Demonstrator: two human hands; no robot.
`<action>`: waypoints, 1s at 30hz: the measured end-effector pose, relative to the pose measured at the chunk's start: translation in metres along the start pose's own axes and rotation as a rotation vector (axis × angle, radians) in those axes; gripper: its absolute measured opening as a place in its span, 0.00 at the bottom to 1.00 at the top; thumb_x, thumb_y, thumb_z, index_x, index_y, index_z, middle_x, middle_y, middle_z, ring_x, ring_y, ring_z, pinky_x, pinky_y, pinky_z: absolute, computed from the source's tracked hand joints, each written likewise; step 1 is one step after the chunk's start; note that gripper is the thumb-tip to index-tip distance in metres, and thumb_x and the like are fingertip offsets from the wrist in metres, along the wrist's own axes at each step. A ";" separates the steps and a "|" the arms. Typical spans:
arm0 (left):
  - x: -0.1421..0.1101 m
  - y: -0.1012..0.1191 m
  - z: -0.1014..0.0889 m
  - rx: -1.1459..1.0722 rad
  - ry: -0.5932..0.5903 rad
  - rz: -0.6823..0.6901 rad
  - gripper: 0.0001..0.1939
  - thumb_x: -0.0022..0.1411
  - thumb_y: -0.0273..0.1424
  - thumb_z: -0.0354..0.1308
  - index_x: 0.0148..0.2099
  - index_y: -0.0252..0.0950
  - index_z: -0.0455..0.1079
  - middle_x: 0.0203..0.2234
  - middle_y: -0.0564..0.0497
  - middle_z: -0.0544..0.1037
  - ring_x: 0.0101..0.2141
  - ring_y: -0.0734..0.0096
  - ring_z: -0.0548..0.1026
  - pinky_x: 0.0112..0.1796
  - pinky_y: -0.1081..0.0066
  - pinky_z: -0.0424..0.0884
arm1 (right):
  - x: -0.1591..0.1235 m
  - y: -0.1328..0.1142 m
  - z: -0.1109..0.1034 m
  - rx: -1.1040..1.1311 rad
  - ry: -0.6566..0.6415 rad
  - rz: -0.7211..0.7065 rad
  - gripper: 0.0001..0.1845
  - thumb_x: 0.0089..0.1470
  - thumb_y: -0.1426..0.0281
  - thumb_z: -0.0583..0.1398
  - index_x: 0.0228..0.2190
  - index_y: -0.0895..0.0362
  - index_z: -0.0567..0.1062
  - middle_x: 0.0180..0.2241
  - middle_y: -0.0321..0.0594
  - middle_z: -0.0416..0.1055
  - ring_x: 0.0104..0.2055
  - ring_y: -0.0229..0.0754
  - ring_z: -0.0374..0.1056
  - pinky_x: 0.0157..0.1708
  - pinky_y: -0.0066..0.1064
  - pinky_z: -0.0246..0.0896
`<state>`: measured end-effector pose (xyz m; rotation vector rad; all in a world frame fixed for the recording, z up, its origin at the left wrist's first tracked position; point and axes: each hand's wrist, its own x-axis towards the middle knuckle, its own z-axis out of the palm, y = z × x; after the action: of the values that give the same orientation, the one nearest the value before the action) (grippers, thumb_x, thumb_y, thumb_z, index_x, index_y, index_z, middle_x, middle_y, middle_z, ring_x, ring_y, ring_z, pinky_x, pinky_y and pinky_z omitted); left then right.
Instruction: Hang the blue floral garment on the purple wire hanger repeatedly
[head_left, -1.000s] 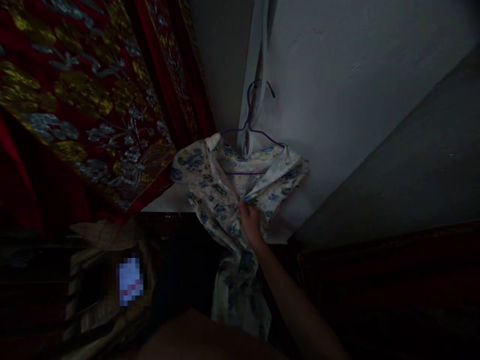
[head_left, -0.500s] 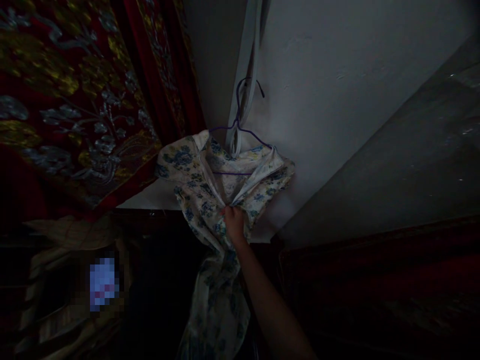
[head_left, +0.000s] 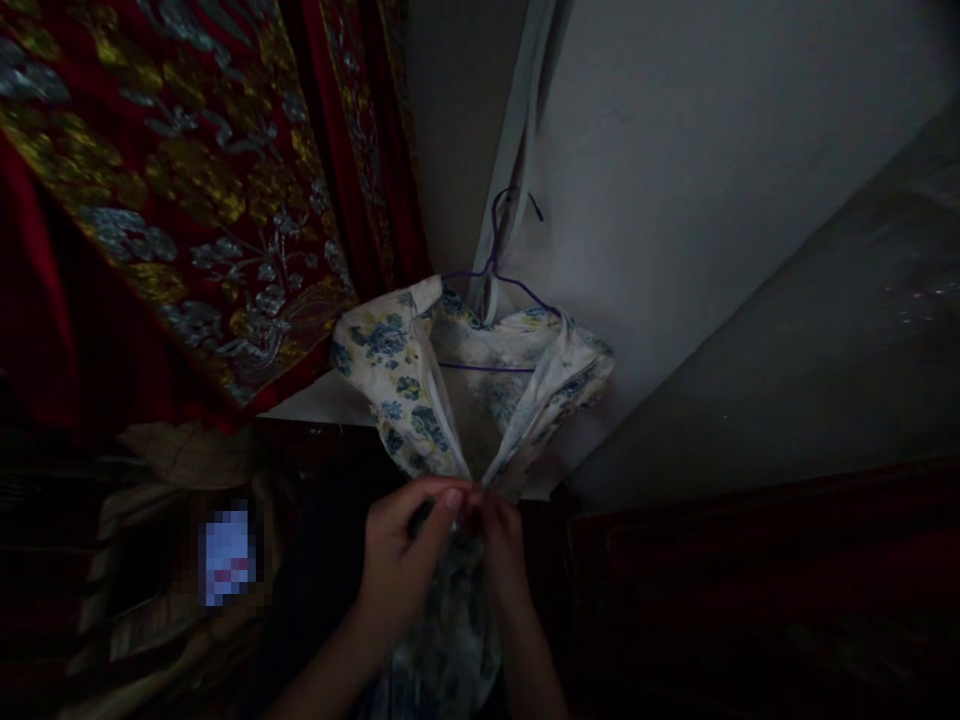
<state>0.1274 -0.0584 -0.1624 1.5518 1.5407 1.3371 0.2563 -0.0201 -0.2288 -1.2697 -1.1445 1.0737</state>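
Note:
A white garment with blue flowers (head_left: 397,370) hangs on a purple wire hanger (head_left: 491,285), hooked high against a pale wall. Both hands meet at the front of the garment, below the open neckline. My left hand (head_left: 401,560) pinches the left front edge with thumb and fingers closed. My right hand (head_left: 499,545) grips the right front edge beside it. The lower part of the garment hangs down between my forearms in deep shadow.
A red cloth with gold and silver embroidery (head_left: 187,200) hangs at the left. A pale strap (head_left: 525,120) runs down the wall behind the hanger. Beige fabric (head_left: 157,560) lies at lower left. A dark slanted surface (head_left: 787,350) fills the right.
My left hand has come into view and joined the right hand on the garment's front. The right hand has slid lower down the opening.

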 end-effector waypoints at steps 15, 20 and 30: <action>0.012 -0.054 0.052 -0.112 -0.056 0.112 0.09 0.66 0.31 0.53 0.32 0.37 0.69 0.28 0.51 0.75 0.32 0.66 0.74 0.36 0.70 0.67 | 0.047 -0.120 -0.015 0.227 -0.185 0.059 0.27 0.44 0.45 0.66 0.24 0.60 0.76 0.14 0.34 0.68 0.12 0.29 0.52 0.13 0.22 0.42; 0.008 -0.065 0.059 -0.077 -0.117 0.099 0.10 0.66 0.31 0.53 0.32 0.37 0.69 0.26 0.50 0.75 0.30 0.65 0.73 0.34 0.70 0.67 | 0.102 -0.202 -0.003 0.319 -0.102 -0.165 0.20 0.44 0.53 0.67 0.21 0.58 0.74 0.12 0.31 0.65 0.12 0.28 0.52 0.11 0.21 0.39; 0.103 0.038 -0.005 -0.169 0.068 0.562 0.18 0.70 0.31 0.56 0.61 0.38 0.66 0.43 0.46 0.78 0.43 0.66 0.77 0.47 0.66 0.71 | 0.074 -0.186 -0.002 0.193 -0.184 -0.308 0.16 0.53 0.58 0.59 0.21 0.56 0.72 0.12 0.30 0.64 0.13 0.31 0.57 0.14 0.22 0.47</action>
<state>0.1202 0.0318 -0.1001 1.9223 1.0222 1.7819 0.2621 0.0475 -0.0402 -0.8263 -1.2926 1.0540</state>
